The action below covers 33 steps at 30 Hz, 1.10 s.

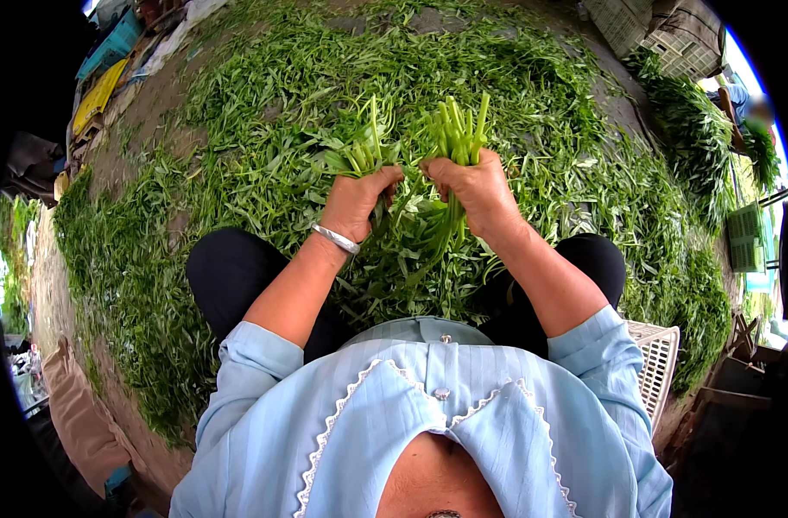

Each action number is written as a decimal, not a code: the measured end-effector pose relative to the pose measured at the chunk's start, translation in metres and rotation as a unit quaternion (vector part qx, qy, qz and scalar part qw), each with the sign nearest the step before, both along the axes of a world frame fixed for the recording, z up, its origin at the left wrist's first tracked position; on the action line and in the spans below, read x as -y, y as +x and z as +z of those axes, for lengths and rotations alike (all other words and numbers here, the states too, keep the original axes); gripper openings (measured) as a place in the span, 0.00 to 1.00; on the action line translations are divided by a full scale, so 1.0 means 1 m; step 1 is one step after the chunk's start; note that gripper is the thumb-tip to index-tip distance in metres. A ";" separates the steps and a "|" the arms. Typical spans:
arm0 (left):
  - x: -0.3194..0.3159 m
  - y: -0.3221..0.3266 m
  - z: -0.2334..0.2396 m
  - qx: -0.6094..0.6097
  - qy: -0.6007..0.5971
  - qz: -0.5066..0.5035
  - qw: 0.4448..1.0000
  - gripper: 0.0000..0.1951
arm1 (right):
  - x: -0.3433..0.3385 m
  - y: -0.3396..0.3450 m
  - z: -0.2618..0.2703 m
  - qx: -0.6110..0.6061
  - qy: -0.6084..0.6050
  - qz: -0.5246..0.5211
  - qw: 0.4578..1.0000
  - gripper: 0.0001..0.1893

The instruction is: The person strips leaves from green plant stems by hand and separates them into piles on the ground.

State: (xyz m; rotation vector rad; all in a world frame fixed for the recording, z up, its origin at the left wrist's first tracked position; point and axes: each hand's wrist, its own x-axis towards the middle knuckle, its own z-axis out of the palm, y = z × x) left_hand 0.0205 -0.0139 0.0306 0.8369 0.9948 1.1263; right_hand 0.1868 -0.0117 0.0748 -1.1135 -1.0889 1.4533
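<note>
My left hand [361, 196] grips a small bunch of green stems [363, 155] whose ends stick up past the thumb. A silvery bangle [335, 238] sits on that wrist. Closed around a thicker bunch of leafy green stems [458, 133] is my right hand [477, 188]; the cut ends point away from me and the leafy part hangs below the fist. The two fists are a short gap apart, above a broad layer of loose leafy greens [394, 65], which look like water spinach. My fingertips are partly hidden under the hands.
A white plastic crate [656, 369] stands beside my right elbow. More greens are heaped [682, 129] at the far right, near a person [750, 107]. Stacked crates [679, 45] are at the upper right. A yellow item [100, 96] and a blue crate [112, 42] lie upper left; a brown sack [76, 408] is lower left.
</note>
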 end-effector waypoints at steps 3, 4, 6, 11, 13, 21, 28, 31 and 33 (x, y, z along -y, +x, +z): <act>0.000 -0.008 0.011 -0.027 -0.046 -0.026 0.998 0.12 | -0.007 0.007 0.005 0.001 -0.037 -0.040 0.999 0.04; -0.002 -0.014 0.009 -0.047 -0.041 -0.043 0.997 0.11 | -0.011 0.011 0.005 -0.014 -0.044 -0.058 0.997 0.05; -0.004 -0.019 0.004 -0.059 -0.033 -0.069 0.995 0.10 | -0.017 0.018 0.005 -0.032 -0.038 -0.072 0.996 0.05; 0.008 -0.006 0.013 -0.033 0.063 -0.099 0.993 0.11 | -0.015 0.013 0.007 -0.024 -0.030 -0.068 0.997 0.04; 0.010 -0.002 0.015 -0.035 0.062 -0.095 0.993 0.13 | -0.015 0.013 0.007 -0.020 -0.032 -0.064 0.997 0.04; 0.004 -0.006 0.010 -0.022 0.022 -0.079 0.996 0.09 | -0.013 0.013 0.005 -0.014 -0.014 -0.042 0.999 0.04; 0.002 -0.004 0.007 -0.005 0.048 -0.055 0.997 0.11 | -0.014 0.016 0.010 -0.053 -0.011 -0.061 0.997 0.04; 0.008 0.003 0.009 0.024 0.078 -0.074 0.994 0.12 | -0.012 0.012 0.007 -0.056 -0.007 -0.052 0.997 0.04; 0.007 0.004 0.008 0.042 0.076 -0.075 0.993 0.14 | -0.012 0.010 0.003 -0.072 -0.007 -0.049 0.996 0.05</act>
